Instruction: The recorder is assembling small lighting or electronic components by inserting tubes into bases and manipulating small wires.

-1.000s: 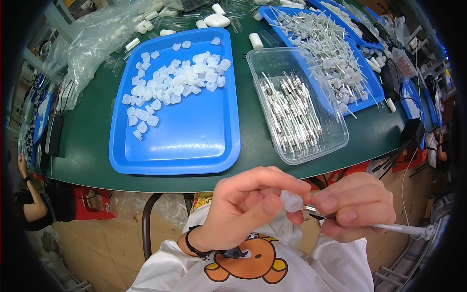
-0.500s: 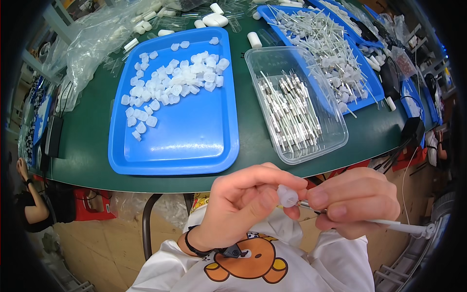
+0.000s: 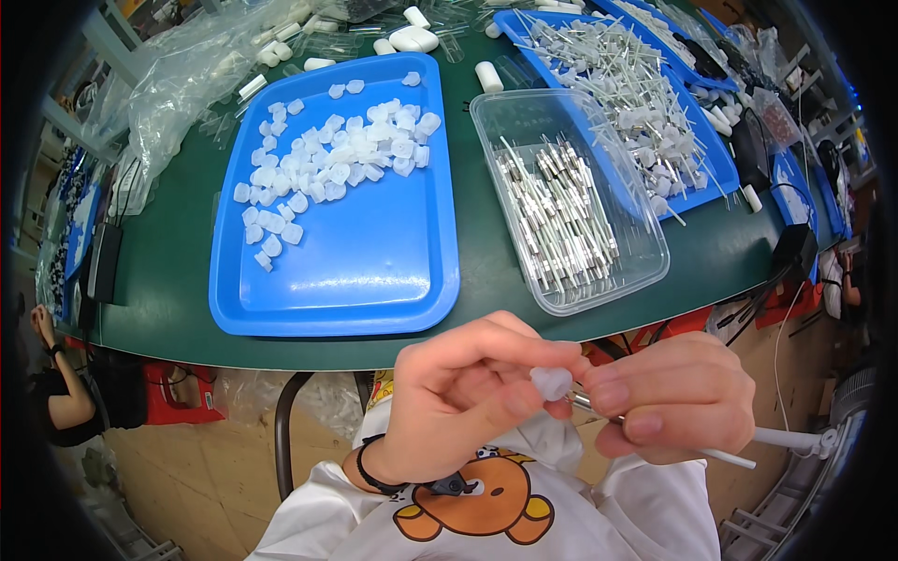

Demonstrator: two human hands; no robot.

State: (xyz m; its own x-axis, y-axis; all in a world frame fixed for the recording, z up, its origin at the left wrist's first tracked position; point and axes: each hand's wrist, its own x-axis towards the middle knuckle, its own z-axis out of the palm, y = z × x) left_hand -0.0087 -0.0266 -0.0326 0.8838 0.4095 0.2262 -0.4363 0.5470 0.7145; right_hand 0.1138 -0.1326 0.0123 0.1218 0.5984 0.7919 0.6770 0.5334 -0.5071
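Observation:
Close in front of my chest, my left hand (image 3: 449, 383) pinches a small translucent white plastic cap (image 3: 552, 382) between thumb and fingers. My right hand (image 3: 687, 397) is closed on a thin white stick (image 3: 731, 459) with a metal front part. The stick's metal end points at the cap; my fingers hide whether it sits inside. Beyond my hands lies a clear plastic box (image 3: 645, 257) of similar metal-and-white sticks (image 3: 561, 220). To its left, a blue tray (image 3: 337, 294) carries a heap of loose translucent caps (image 3: 341, 154).
A second blue tray (image 3: 720, 164) at the far right holds sticks with caps on them. Clear plastic bags (image 3: 173, 103) and white cylinders (image 3: 488, 77) lie on the green table (image 3: 150, 309). Another person's arm (image 3: 70, 397) shows at the left edge.
My right hand has tilted and shifted slightly left, so the stick's tail slants lower. The cap has turned a little in my left fingers. Both hands keep their hold.

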